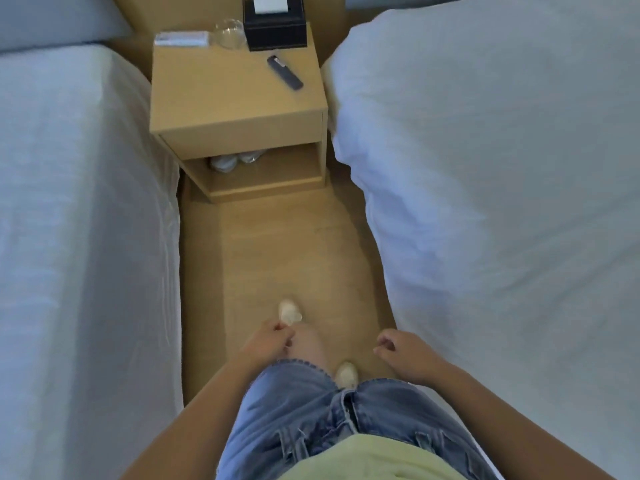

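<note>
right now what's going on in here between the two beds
A person in denim shorts is in the aisle between the left bed and the right bed, facing a wooden nightstand, one foot ahead of the other. The left hand and right hand hold nothing, fingers loosely curled. The right hand is close to the right bed's edge. A remote, a black tissue box and a glass dish sit on the nightstand.
</note>
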### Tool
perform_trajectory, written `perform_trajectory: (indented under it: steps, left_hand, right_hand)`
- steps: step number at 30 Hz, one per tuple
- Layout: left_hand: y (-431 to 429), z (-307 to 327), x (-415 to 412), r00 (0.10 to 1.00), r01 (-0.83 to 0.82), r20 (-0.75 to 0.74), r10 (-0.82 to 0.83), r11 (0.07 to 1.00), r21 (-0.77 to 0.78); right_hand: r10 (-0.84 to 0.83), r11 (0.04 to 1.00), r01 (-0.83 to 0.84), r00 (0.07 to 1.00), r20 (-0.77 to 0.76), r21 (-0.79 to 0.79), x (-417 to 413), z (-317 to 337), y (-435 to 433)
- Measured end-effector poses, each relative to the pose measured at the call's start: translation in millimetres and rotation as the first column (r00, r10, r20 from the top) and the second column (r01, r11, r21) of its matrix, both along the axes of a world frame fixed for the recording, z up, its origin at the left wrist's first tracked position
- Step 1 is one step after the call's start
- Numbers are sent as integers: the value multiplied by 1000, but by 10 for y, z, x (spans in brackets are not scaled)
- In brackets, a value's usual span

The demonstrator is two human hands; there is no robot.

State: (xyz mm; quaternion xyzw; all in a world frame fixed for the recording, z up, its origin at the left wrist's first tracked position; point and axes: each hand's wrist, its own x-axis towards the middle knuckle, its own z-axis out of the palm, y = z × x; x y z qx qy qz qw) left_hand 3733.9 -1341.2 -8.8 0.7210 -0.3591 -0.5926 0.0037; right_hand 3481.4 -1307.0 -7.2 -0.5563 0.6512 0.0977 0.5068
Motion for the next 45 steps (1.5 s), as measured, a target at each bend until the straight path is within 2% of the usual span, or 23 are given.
perform_trajectory:
  steps: [3,6,8,12,17,23,25,27,28,30,32,33,35,37,39,41,42,43,44,45]
  left_hand:
    - [-737,-118,-119,998,63,-13,-62,998,29]
    - [-1647,-177,-126,987,161,29,-159,985,-65]
    - [-2336,-112,-76,976,217,17,-217,975,-56]
    - [-3662,-41,-7,936,351,50,-348,934,-60]
    - [-4849,-147,-321,916,393,76,-393,920,15]
    - [-5879,-470,-1248,947,314,50,-316,948,44]
    - [-6252,-598,-1600,952,299,67,-297,954,-15]
    - [-6654,-781,-1914,938,324,159,-308,942,-87]
    - [-6862,-887,-2055,950,282,173,-262,953,-109]
    - [-7280,-1164,-2308,991,96,104,-86,991,-98]
    - [-7665,-1461,-2505,990,1,140,15,994,-113]
    - [-7842,-1592,-2566,978,34,209,-4,989,-141]
    - [-8182,-1840,-2563,921,227,368,-131,946,-231]
    - [-8483,-1980,-2466,858,444,414,-304,843,-302]
    - [-8683,-1959,-2419,823,557,314,-473,778,-290]
    - [-8699,-1802,-2430,779,626,224,-586,753,-205]
    - [-8654,-1668,-2429,776,630,180,-604,755,-180]
    - [-8629,-1513,-2408,798,603,116,-591,778,-178]
    - [-8624,-1291,-2415,839,535,8,-544,823,-189]
    - [-8654,-1037,-2379,871,448,-119,-476,870,-205]
  right_hand:
    - [-96,995,95,995,-23,-28,-31,-103,-732]
    - [-192,980,189,981,-39,-60,-58,-115,-1511]
    - [-283,957,280,958,-38,-68,-40,-65,-1980]
    - [-390,918,392,920,42,-55,28,40,-2812]
    - [-524,847,530,845,104,-35,-165,22,-3717]
    - [-669,733,677,735,111,-66,-703,-261,-4873]
    - [-705,698,713,701,111,-70,-807,-390,-5233]
    - [-721,678,731,682,124,-78,-868,-535,-5589]
    - [-720,678,730,683,126,-88,-884,-619,-5759]
    - [-704,688,715,699,125,-124,-910,-796,-6051]
    - [-673,713,676,734,88,-185,-932,-1013,-6298]
    - [-666,720,662,744,59,-210,-942,-1122,-6417]
    - [-683,713,668,730,1,-211,-939,-1307,-6625]
    - [-728,675,712,685,-17,-193,-909,-1405,-6821]
    - [-784,611,770,620,-7,-186,-874,-1414,-7008]
    - [-850,515,844,526,41,-152,-827,-1359,-7192]
    - [-893,422,901,431,127,-98,-796,-1319,-7311]
    - [-932,301,953,299,205,-24,-798,-1235,-7473]
    - [-944,220,975,204,260,37,-831,-1112,-7648]
    - [-930,239,970,219,296,33,-873,-987,-7789]
